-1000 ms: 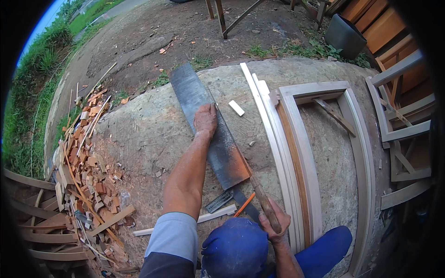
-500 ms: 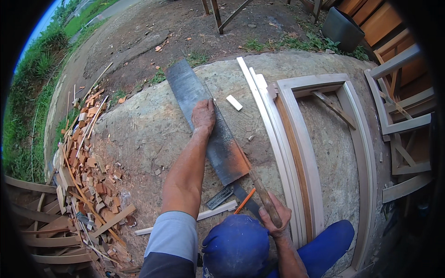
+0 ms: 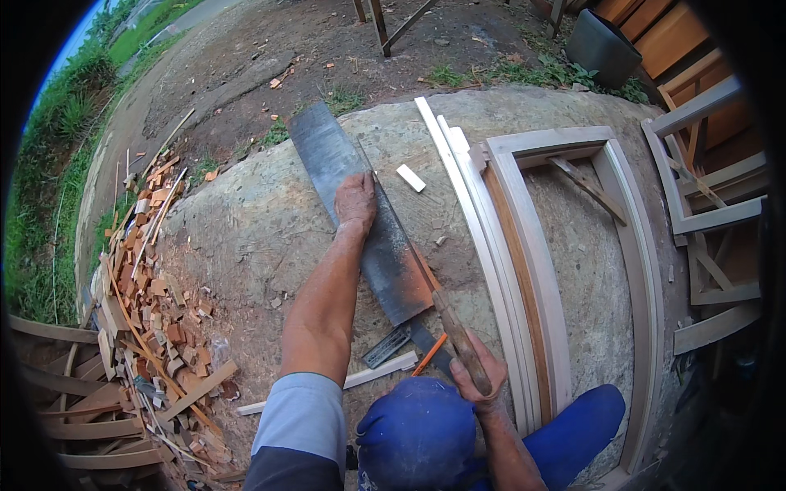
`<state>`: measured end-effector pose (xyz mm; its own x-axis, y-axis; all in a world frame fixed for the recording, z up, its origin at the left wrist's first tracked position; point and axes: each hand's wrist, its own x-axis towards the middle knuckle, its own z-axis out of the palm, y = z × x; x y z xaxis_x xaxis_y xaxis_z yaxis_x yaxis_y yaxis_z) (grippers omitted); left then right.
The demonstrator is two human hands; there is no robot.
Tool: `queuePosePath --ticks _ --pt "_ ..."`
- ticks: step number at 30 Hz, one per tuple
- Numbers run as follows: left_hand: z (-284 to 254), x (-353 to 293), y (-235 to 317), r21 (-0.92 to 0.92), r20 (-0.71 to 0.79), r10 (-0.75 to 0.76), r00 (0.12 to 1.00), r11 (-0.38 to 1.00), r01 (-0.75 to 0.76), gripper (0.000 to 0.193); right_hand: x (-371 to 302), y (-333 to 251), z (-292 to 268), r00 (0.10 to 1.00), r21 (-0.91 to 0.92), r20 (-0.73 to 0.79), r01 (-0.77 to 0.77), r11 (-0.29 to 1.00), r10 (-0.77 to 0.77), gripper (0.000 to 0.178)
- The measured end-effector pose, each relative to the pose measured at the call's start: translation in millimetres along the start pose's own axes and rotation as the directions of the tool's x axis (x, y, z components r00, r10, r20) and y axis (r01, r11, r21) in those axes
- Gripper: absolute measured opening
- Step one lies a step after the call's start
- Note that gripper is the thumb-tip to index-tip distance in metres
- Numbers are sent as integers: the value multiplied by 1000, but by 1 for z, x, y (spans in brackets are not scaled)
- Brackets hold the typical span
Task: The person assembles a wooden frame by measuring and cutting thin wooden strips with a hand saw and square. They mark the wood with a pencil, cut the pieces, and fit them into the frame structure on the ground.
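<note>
A wide dark board point(image 3: 383, 260), dusted with pale powder and orange at its near end, slants across the middle. My left hand point(image 3: 355, 201) is closed over it, fingers curled at its right edge. My right hand point(image 3: 483, 378) is wrapped round the wooden handle of a tool point(image 3: 454, 331). Its thin dark blade runs along the board's right edge, and its exact kind is hard to make out. Close to the board's near end lie an orange pencil point(image 3: 431, 354), a dark flat strip point(image 3: 434, 348) and a small grey rectangular piece point(image 3: 386, 347).
White strips point(image 3: 471, 213) and a pale wooden frame point(image 3: 565, 327) lie to the right. A small white block point(image 3: 410, 178) rests beyond my left hand. Wood offcuts point(image 3: 155, 303) are heaped at left. My blue-clad knee point(image 3: 417, 434) is near. A dark bucket point(image 3: 603, 49) stands far right.
My right hand and the tool's handle have slid slightly forward and left along the board's edge. The left hand keeps its place on the board.
</note>
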<state>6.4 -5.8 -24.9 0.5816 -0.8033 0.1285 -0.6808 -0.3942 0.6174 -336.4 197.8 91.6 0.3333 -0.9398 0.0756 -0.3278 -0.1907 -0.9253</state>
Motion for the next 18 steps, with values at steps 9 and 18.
queuePosePath --ticks 9,18 --pt "-3 2 0 95 32 3 999 995 -6 42 37 8 20 997 38 -41 62 997 -61 55" --pt "-2 0 2 38 32 -35 999 999 34 43 -14 -1 -14 994 -76 3 107 991 -107 55"
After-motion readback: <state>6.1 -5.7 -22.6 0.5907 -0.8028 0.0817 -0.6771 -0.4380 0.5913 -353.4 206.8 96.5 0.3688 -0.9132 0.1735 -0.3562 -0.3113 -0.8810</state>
